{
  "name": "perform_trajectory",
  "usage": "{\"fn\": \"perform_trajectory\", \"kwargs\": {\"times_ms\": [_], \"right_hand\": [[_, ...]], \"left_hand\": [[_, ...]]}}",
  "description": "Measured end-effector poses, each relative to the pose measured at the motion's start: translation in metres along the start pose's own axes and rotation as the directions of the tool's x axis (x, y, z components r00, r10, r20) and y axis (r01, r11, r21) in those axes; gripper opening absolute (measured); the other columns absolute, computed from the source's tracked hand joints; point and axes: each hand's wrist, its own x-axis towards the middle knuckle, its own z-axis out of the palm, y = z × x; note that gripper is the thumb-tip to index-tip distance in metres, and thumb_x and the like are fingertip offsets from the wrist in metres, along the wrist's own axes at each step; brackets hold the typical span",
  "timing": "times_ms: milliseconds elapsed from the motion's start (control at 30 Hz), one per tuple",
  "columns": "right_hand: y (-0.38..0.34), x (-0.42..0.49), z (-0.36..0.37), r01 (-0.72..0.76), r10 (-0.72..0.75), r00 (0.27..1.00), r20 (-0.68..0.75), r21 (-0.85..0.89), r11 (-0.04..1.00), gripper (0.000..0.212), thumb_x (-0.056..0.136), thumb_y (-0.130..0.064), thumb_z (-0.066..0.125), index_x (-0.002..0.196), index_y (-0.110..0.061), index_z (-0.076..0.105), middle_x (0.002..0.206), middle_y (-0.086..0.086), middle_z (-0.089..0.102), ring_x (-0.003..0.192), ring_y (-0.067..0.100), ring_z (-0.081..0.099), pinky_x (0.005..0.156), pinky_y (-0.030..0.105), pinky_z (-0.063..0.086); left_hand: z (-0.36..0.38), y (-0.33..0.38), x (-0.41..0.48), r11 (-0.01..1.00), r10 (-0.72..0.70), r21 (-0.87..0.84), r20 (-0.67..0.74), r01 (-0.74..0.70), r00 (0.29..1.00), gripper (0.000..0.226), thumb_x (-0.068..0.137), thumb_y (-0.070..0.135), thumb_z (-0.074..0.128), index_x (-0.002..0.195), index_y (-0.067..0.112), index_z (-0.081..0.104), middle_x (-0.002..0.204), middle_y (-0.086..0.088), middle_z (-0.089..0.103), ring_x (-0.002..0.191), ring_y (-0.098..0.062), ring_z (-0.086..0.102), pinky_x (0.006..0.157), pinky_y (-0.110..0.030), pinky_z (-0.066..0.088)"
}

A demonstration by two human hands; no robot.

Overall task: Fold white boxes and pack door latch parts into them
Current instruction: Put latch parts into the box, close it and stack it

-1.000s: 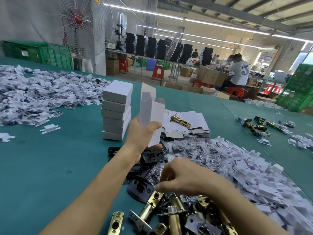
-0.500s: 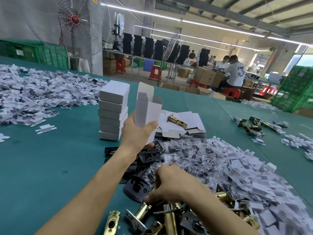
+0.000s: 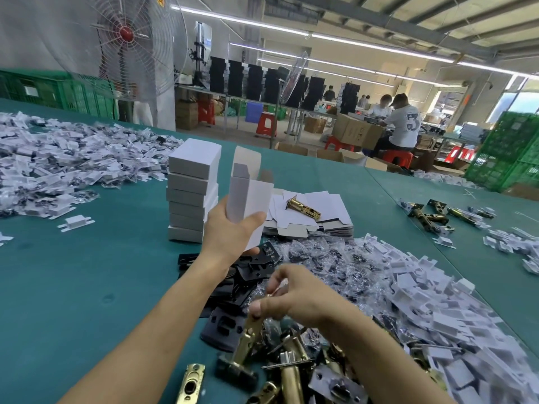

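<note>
left grip (image 3: pixel 230 228) covers lower half of white box (image 3: pixel 250 199) and bottom right of the box stack (image 3: pixel 189 196); right grip (image 3: pixel 294 298) hides top end of brass latch (image 3: pixel 248 342); strike plate (image 3: pixel 190 383) cut by bottom edge; bagged parts (image 3: pixel 320 258) too small to identify; far workers (image 3: pixel 404 126) too small for detail

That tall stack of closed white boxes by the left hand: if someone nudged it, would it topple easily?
Probably. The stack of white boxes is tall and narrow, its edges not quite aligned, so a sideways push would likely topple it. The boxes look like thin card; whether they are filled, hence heavy, cannot be seen.
</note>
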Motion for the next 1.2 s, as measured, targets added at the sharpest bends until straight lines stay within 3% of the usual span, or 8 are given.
{"fn": "perform_trajectory", "kwargs": {"times_ms": [133, 233, 433, 567, 667, 800, 1100, 1200], "right_hand": [[-0.004, -0.001, -0.027, 0.105, -0.080, 0.991, -0.109, 0.248, 0.963, 0.021, 0.077, -0.014, 0.079, 0.090, -0.009, 0.065, 0.077, 0.001, 0.075, 0.061, 0.006, 0.064, 0.052, 0.017, 0.046], [-0.013, -0.005, -0.052, 0.299, -0.178, 0.918, -0.354, 0.325, 0.897, 0.024, 0.073, -0.018, 0.076, 0.092, -0.009, 0.066, 0.084, 0.007, 0.076, 0.070, 0.015, 0.068, 0.053, 0.017, 0.049], [-0.035, -0.015, -0.081, 0.699, -0.460, 0.580, -0.672, 0.122, 0.704, 0.016, 0.081, -0.012, 0.070, 0.095, -0.016, 0.067, 0.087, 0.006, 0.073, 0.082, 0.015, 0.069, 0.072, 0.024, 0.056], [-0.046, -0.019, -0.088, 0.732, -0.590, 0.512, -0.625, -0.042, 0.680, 0.018, 0.086, -0.003, 0.068, 0.102, -0.009, 0.068, 0.090, 0.002, 0.071, 0.079, 0.008, 0.069, 0.075, 0.022, 0.055], [-0.051, -0.019, -0.087, 0.750, -0.619, 0.466, -0.633, -0.089, 0.656, 0.019, 0.085, -0.002, 0.069, 0.104, -0.007, 0.068, 0.092, -0.001, 0.069, 0.078, 0.006, 0.068, 0.075, 0.023, 0.055], [-0.056, -0.015, -0.089, 0.762, -0.561, 0.461, -0.687, -0.018, 0.647, 0.017, 0.087, 0.000, 0.068, 0.102, -0.006, 0.067, 0.093, 0.010, 0.066, 0.084, 0.016, 0.065, 0.083, 0.032, 0.058], [-0.062, -0.003, -0.070, 0.628, -0.681, 0.580, -0.447, -0.287, 0.723, 0.017, 0.081, -0.007, 0.078, 0.091, -0.020, 0.074, 0.096, 0.014, 0.069, 0.082, 0.025, 0.071, 0.079, 0.043, 0.059], [-0.061, -0.002, -0.066, 0.597, -0.730, 0.559, -0.393, -0.421, 0.683, 0.010, 0.082, -0.015, 0.079, 0.090, -0.020, 0.078, 0.088, 0.001, 0.071, 0.080, 0.007, 0.067, 0.077, 0.028, 0.055]], "left_hand": [[-0.002, -0.005, 0.002, 1.000, -0.018, 0.012, 0.009, 0.018, 1.000, 0.038, 0.081, 0.014, 0.081, 0.114, 0.026, 0.065, 0.107, -0.002, 0.069, 0.096, -0.029, 0.068, 0.055, -0.034, 0.060], [-0.003, -0.008, 0.001, 0.997, -0.055, 0.049, 0.051, 0.052, 0.997, 0.044, 0.080, 0.011, 0.081, 0.118, 0.025, 0.062, 0.109, 0.000, 0.067, 0.096, -0.027, 0.068, 0.056, -0.034, 0.060], [-0.001, -0.007, -0.012, 0.991, -0.129, 0.080, 0.423, 0.104, 0.897, 0.051, 0.069, 0.008, 0.084, 0.116, 0.011, 0.062, 0.108, -0.018, 0.065, 0.080, -0.030, 0.070, 0.056, -0.036, 0.058], [-0.002, -0.006, -0.015, 0.991, -0.125, 0.095, 0.509, 0.089, 0.851, 0.054, 0.064, 0.014, 0.081, 0.116, 0.008, 0.064, 0.111, -0.025, 0.064, 0.095, -0.044, 0.067, 0.061, -0.040, 0.058], [-0.004, -0.004, -0.016, 0.992, -0.129, 0.083, 0.529, 0.100, 0.839, 0.050, 0.063, 0.011, 0.080, 0.111, 0.008, 0.066, 0.104, -0.021, 0.066, 0.090, -0.038, 0.068, 0.061, -0.042, 0.060], [-0.006, -0.002, -0.015, 0.991, -0.129, 0.105, 0.554, 0.084, 0.822, 0.051, 0.063, 0.012, 0.081, 0.111, 0.005, 0.066, 0.102, -0.021, 0.064, 0.088, -0.034, 0.066, 0.063, -0.042, 0.059], [-0.002, 0.005, -0.018, 0.999, -0.049, 0.026, 0.563, 0.042, 0.825, 0.047, 0.066, 0.009, 0.083, 0.110, 0.009, 0.069, 0.094, -0.008, 0.068, 0.084, -0.025, 0.069, 0.059, -0.036, 0.057], [-0.002, 0.006, -0.019, 0.999, -0.028, -0.004, 0.557, 0.037, 0.830, 0.044, 0.065, 0.007, 0.084, 0.106, 0.016, 0.071, 0.092, -0.006, 0.069, 0.083, -0.024, 0.069, 0.058, -0.036, 0.057]]}}
